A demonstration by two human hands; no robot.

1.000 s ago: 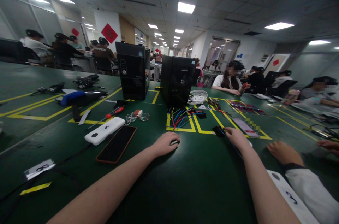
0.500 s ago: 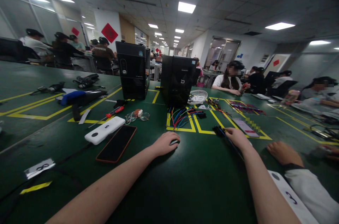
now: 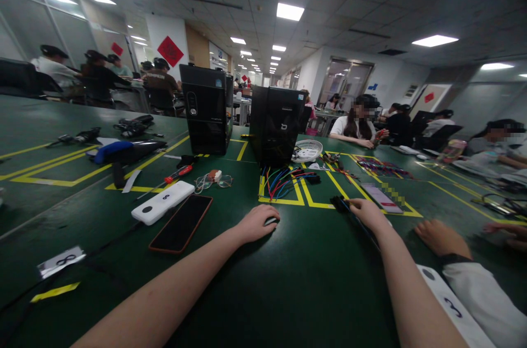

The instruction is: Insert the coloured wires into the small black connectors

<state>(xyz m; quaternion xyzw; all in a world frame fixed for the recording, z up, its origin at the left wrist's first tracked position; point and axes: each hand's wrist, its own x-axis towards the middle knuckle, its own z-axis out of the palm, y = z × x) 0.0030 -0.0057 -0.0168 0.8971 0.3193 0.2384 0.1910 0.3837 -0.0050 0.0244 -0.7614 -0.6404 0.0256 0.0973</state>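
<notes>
My left hand (image 3: pixel 257 223) rests on the green table in front of the coloured wires, its fingers curled in. A small pale edge shows at its fingertips, too little to name. Farther right, my right hand (image 3: pixel 363 211) is closed around dark and blue cables, which trail back beside my forearm. A black connector (image 3: pixel 338 203) sticks out to the left of those fingers. Between and beyond my hands, a bundle of red, blue and green wires (image 3: pixel 280 184) lies inside yellow tape, just before a black computer tower (image 3: pixel 278 125).
Left stand a second tower (image 3: pixel 206 112), a red-handled screwdriver (image 3: pixel 178 173), glasses (image 3: pixel 214 180), a white power bank (image 3: pixel 163 203) and a phone (image 3: pixel 181 224). A white basket (image 3: pixel 307 150) sits behind the wires. A co-worker's hand (image 3: pixel 444 238) rests close to my right forearm.
My hands stay nearly still, with the right fingers shifting slightly on the cable. At the far right edge, another person's hand has moved on the table.
</notes>
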